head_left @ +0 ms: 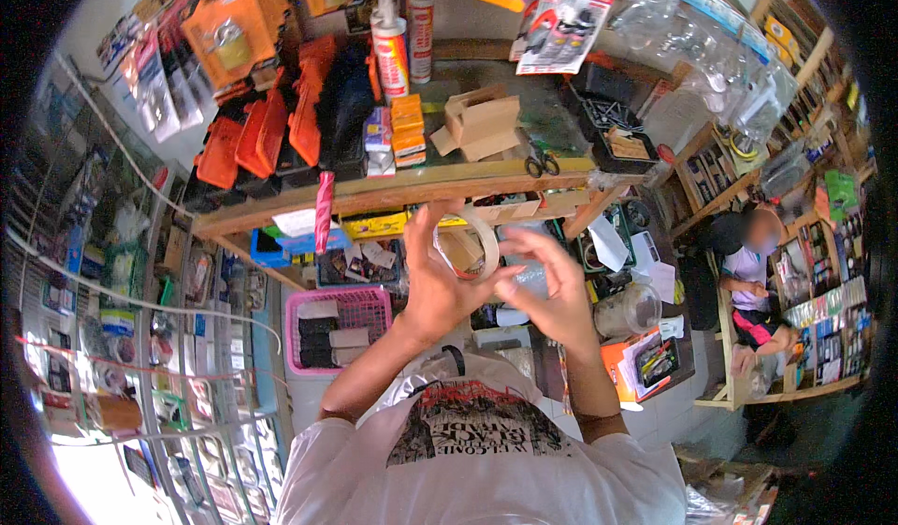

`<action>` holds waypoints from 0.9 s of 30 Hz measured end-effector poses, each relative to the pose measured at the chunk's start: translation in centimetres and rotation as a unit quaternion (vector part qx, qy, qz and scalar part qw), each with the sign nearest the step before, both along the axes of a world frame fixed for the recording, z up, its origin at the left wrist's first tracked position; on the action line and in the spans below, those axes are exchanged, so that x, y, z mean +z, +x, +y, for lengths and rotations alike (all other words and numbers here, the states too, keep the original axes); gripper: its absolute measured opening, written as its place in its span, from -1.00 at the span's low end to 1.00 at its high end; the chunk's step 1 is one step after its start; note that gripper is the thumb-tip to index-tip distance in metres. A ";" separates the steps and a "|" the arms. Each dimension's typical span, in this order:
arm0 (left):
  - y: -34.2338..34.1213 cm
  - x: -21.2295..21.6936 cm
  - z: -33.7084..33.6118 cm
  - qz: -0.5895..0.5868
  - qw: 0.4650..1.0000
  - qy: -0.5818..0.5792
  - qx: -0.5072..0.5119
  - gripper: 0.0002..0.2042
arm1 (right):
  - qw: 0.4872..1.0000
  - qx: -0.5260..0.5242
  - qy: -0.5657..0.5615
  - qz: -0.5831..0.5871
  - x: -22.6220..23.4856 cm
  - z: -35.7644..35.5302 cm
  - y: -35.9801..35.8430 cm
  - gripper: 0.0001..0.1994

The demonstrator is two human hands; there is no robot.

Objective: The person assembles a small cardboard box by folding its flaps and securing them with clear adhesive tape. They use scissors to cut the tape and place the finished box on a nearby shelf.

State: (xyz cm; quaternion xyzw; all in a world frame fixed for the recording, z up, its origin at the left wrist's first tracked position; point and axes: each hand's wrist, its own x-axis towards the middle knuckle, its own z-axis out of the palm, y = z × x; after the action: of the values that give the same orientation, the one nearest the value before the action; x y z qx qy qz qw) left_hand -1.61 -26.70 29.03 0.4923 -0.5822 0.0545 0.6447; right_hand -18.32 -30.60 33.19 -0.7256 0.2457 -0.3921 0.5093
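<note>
A roll of tape (pixel 488 246), pale and ring-shaped, is held up before my chest in my left hand (pixel 432 280). The fingers of that hand stand behind the roll's left side, and its thumb reaches under the lower rim. My right hand (pixel 558 298) is just right of the roll, its curved fingers apart from the thumb. The right thumb tip comes close to the left thumb; whether they touch I cannot tell. No loose tape end can be made out. Beyond the roll runs the wooden edge of a counter (pixel 402 186).
On the counter are scissors (pixel 541 162), an opened cardboard box (pixel 479 124), small orange boxes (pixel 408 132) and sealant tubes (pixel 391 57). A pink basket (pixel 292 333) stands lower left. Another person (pixel 748 277) sits at the right beside shelves. Glass cases line the left.
</note>
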 end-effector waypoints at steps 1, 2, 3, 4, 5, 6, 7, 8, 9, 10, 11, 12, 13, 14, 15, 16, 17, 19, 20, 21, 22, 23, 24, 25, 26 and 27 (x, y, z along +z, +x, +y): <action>-0.4 0.0 -0.8 0.010 1.000 -0.014 -0.025 0.13 | 0.999 0.023 -0.019 -0.036 0.6 0.0 0.4 -0.55; -0.6 -0.1 -1.4 0.020 0.998 -0.027 -0.049 0.12 | 0.999 0.031 0.020 -0.039 0.5 -0.4 0.2 -0.58; -0.5 -0.5 -1.8 -0.076 0.996 0.001 -0.040 0.33 | 0.997 0.037 0.061 -0.041 0.2 -0.8 -0.1 -0.62; -0.9 -0.8 -2.6 -0.050 0.997 -0.024 -0.057 0.27 | 0.993 0.046 0.101 -0.043 -0.2 -1.2 -0.3 -0.66; -1.4 -1.1 -3.5 -0.025 0.996 -0.048 -0.072 0.21 | 0.996 0.022 0.079 -0.037 -0.5 -1.9 -0.3 -0.75; -1.5 -0.5 -3.7 -0.020 0.996 -0.030 -0.086 0.18 | 0.998 0.010 0.051 -0.032 -0.5 -2.7 -0.4 -0.75; -1.5 0.1 -4.0 -0.016 0.995 -0.012 -0.099 0.15 | 0.999 -0.001 0.023 -0.026 -0.4 -3.5 -0.6 -0.76; -1.6 0.7 -4.1 -0.012 0.994 0.006 -0.111 0.12 | 1.000 -0.011 -0.004 -0.021 -0.2 -4.5 -0.8 -0.76; -1.5 1.7 -4.1 -0.021 0.994 0.015 -0.103 0.10 | 0.998 -0.032 -0.060 -0.002 0.0 -5.9 -1.0 -0.75; -1.5 2.2 -4.2 -0.028 0.994 0.022 -0.100 0.07 | 0.997 -0.044 -0.051 0.029 0.1 -7.4 -1.6 -0.75; -1.0 2.2 -4.2 0.016 0.986 0.050 -0.155 -0.09 | 0.985 -0.072 -0.145 0.060 -0.4 -9.7 -2.2 -0.76; -0.3 1.9 -4.1 0.077 0.974 0.076 -0.201 -0.14 | 0.962 -0.101 -0.237 0.090 -1.1 -12.1 -2.8 -0.77; 0.5 1.5 -4.0 0.137 0.955 0.101 -0.244 -0.19 | 0.927 -0.138 -0.313 0.150 -1.2 -14.2 -3.4 -0.76; 0.9 1.3 -3.9 0.196 0.930 0.127 -0.284 -0.22 | 0.882 -0.173 -0.386 0.209 -1.3 -16.0 -3.9 -0.74; 0.6 1.5 -3.7 0.315 0.887 0.150 -0.301 -0.31 | 0.871 -0.181 -0.396 0.228 -2.2 -18.0 -4.2 -0.74; 0.7 2.0 -3.7 0.346 0.860 0.148 -0.344 -0.30 | 0.859 -0.188 -0.408 0.246 -3.1 -19.9 -4.4 -0.74; 1.1 2.1 -3.7 0.379 0.826 0.147 -0.390 -0.29 | 0.845 -0.197 -0.418 0.269 -3.9 -21.2 -4.8 -0.74; 1.1 2.7 -3.4 0.439 0.776 0.152 -0.427 -0.22 | 0.844 -0.184 -0.413 0.289 -4.4 -22.7 -4.5 -0.75; 0.8 3.0 -3.3 0.450 0.761 0.151 -0.441 -0.21 | 0.843 -0.177 -0.410 0.299 -4.7 -23.2 -4.4 -0.76; 0.6 3.3 -3.3 0.462 0.747 0.150 -0.455 -0.20 | 0.844 -0.171 -0.411 0.301 -5.0 -23.7 -4.2 -0.76; 0.5 3.6 -3.3 0.472 0.732 0.149 -0.468 -0.18 | 0.844 -0.165 -0.412 0.303 -5.3 -24.2 -4.1 -0.76; 0.2 3.7 -3.1 0.483 0.718 0.152 -0.477 -0.17 | 0.843 -0.160 -0.413 0.304 -5.8 -24.6 -4.0 -0.76; 0.0 3.8 -3.1 0.492 0.705 0.153 -0.487 -0.15 | 0.845 -0.160 -0.410 0.303 -6.3 -25.1 -4.0 -0.76; -0.2 4.0 -3.1 0.501 0.691 0.154 -0.497 -0.13 | 0.847 -0.162 -0.407 0.302 -6.9 -25.4 -4.0 -0.76; -0.6 4.4 -3.1 0.509 0.684 0.155 -0.499 -0.12 | 0.848 -0.164 -0.403 0.302 -7.3 -25.8 -4.2 -0.76; -0.9 4.8 -3.0 0.518 0.677 0.157 -0.498 -0.11 | 0.855 -0.147 -0.389 0.310 -7.1 -25.5 -4.1 -0.71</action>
State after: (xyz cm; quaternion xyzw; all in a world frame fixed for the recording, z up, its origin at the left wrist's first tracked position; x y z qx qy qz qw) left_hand -2.49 -29.68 33.82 0.1727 -0.3137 -0.6309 0.6883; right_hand -22.39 -56.06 26.11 -0.9038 0.3227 -0.2805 0.0196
